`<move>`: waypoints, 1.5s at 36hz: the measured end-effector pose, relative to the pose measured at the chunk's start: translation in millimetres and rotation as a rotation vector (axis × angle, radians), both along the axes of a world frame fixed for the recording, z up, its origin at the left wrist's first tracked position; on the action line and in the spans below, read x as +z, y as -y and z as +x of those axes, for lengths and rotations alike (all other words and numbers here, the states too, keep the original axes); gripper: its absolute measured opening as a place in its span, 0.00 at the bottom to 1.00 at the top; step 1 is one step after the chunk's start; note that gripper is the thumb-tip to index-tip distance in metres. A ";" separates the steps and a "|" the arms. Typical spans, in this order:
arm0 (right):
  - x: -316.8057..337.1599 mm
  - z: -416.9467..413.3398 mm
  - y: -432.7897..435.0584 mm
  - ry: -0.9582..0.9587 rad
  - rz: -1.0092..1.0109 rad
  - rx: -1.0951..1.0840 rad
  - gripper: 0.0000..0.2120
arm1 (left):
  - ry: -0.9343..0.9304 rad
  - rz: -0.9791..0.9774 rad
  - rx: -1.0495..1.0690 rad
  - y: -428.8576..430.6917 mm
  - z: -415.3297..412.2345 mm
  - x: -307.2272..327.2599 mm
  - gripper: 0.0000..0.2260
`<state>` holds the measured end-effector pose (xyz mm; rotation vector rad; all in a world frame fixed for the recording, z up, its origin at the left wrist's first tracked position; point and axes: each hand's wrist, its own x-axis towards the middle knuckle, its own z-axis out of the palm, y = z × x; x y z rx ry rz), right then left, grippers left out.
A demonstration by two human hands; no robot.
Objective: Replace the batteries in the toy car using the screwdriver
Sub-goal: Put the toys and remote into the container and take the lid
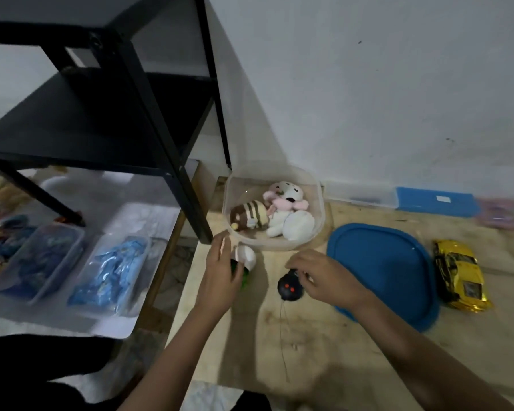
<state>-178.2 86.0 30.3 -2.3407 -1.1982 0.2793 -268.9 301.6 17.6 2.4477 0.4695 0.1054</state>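
A shiny yellow toy car point(460, 275) lies on the wooden table point(324, 345) at the right, just past a blue lid. My right hand point(327, 280) rests on a black remote control point(290, 287) with two red buttons and a thin wire aerial trailing toward me. My left hand point(221, 274) holds a white and green toy point(245, 262) next to the clear tub. No screwdriver or batteries are visible.
A clear plastic tub point(316, 232) of plush toys stands at the table's far side, its blue lid point(383, 268) lying beside it. A black metal shelf point(166, 137) rises at the left. Blue boxes point(436, 201) line the wall. Trays of blue items point(113, 271) sit at left.
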 end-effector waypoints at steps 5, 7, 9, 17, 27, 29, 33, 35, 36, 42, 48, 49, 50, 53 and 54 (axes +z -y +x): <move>-29.9 -7.8 -0.2 -0.023 -0.346 0.026 0.29 | -0.215 0.061 -0.038 3.1 2.6 -15.2 0.30; -37.1 -11.6 -2.6 0.014 -0.436 0.040 0.32 | -0.238 0.160 -0.060 5.8 9.1 -16.7 0.32; -41.6 -14.9 -4.1 0.064 -0.495 0.036 0.32 | -0.275 0.230 -0.045 9.2 16.1 -16.9 0.34; -38.1 -29.0 3.8 0.106 -0.509 -0.035 0.31 | -0.266 0.261 0.066 16.0 23.3 -25.3 0.31; -26.4 -56.7 27.1 0.039 -0.349 0.016 0.25 | -0.037 -0.001 0.132 7.7 -9.3 -24.7 0.26; -16.5 -59.1 33.5 -0.070 -0.215 -0.044 0.24 | 0.021 -0.080 0.151 5.1 -15.7 -19.6 0.23; 5.3 -59.6 40.7 -0.313 0.035 -0.256 0.25 | 0.130 -0.236 0.179 4.9 -25.1 -2.0 0.20; 16.6 -56.9 39.9 -0.384 0.170 -0.336 0.26 | 0.197 -0.288 0.170 7.2 -27.0 10.6 0.19; 23.3 -55.3 38.2 -0.424 0.241 -0.369 0.26 | 0.224 -0.305 0.163 8.7 -26.8 18.0 0.17; 60.1 -39.0 6.3 -0.647 0.500 -0.605 0.09 | 0.316 -0.362 0.104 4.2 -5.0 54.5 0.16; 83.8 -10.0 -23.4 -0.820 0.548 -0.659 0.19 | 0.336 -0.317 0.087 -9.6 36.0 81.8 0.20; 85.9 -5.1 -27.0 -0.837 0.532 -0.671 0.18 | 0.331 -0.313 0.089 -11.9 42.6 85.3 0.21; 87.6 -0.8 -30.2 -0.862 0.527 -0.684 0.16 | 0.324 -0.313 0.090 -14.6 49.5 87.1 0.21; 90.0 12.5 -36.3 -0.954 0.619 -0.672 0.16 | 0.293 -0.318 0.080 -23.9 70.8 86.9 0.22; 89.9 16.9 -36.9 -0.983 0.648 -0.658 0.17 | 0.279 -0.314 0.083 -27.1 78.1 86.3 0.24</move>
